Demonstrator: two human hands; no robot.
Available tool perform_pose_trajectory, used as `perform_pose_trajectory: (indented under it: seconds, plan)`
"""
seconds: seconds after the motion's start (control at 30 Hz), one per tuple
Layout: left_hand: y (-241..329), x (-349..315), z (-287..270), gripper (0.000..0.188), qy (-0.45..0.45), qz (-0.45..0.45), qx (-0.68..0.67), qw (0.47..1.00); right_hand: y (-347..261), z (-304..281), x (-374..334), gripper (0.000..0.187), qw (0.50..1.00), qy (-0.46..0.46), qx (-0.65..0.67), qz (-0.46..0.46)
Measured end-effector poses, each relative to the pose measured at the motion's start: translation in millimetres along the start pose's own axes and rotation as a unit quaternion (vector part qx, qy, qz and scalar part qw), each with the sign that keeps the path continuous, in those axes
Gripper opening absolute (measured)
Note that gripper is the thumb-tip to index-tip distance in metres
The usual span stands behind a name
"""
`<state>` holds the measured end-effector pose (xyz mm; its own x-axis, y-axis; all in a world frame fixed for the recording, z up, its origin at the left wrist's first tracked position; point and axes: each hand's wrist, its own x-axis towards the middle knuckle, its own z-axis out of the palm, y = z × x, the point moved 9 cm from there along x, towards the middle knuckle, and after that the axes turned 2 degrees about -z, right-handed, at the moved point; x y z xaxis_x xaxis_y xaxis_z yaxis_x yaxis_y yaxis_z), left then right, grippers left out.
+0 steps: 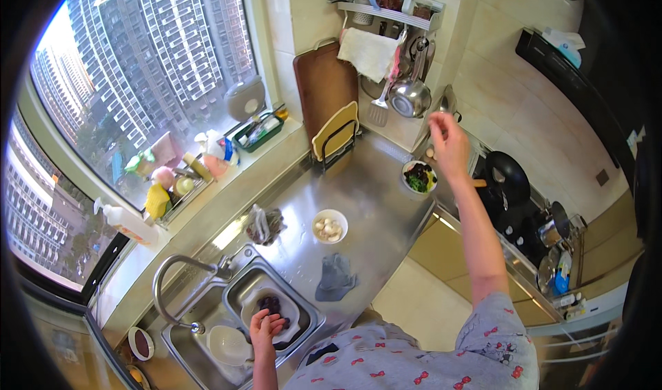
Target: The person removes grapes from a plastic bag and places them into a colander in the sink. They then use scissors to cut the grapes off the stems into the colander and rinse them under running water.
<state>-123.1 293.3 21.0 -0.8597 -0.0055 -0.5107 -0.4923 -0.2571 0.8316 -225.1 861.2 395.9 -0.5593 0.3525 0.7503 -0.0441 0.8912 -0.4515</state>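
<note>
My left hand [267,329] is over the sink [318,320], loosely curled with its fingers apart and nothing visible in it. Beside its fingertips, dark round fruit like grapes [270,303] lies in a pale bowl [295,313]. A second white bowl [229,344] stands in the other basin. My right hand [449,145] is raised at the wall, its fingers pinched together. Just beyond them is a shiny metal spoon or ladle [447,99]; whether the fingers hold it is unclear. Below this hand stands a bowl of chopped greens and dark pieces [418,177].
A bowl of pale cloves [330,226], a grey cloth [336,277] and a clear plastic bag [263,224] lie on the steel counter. Cutting boards [325,90] lean at the back. A pot [409,99] and spatula [378,113] hang nearby. Right is a wok [508,176]; the tap [160,280] arches left.
</note>
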Motion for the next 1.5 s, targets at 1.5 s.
perform_pose_trajectory:
  seconds: [1.5]
  plan:
    - [339, 178, 796, 0.035, -0.158, 0.502, 0.444, 0.725, 301, 128, 150, 0.017, 0.998, -0.042, 0.028, -0.038]
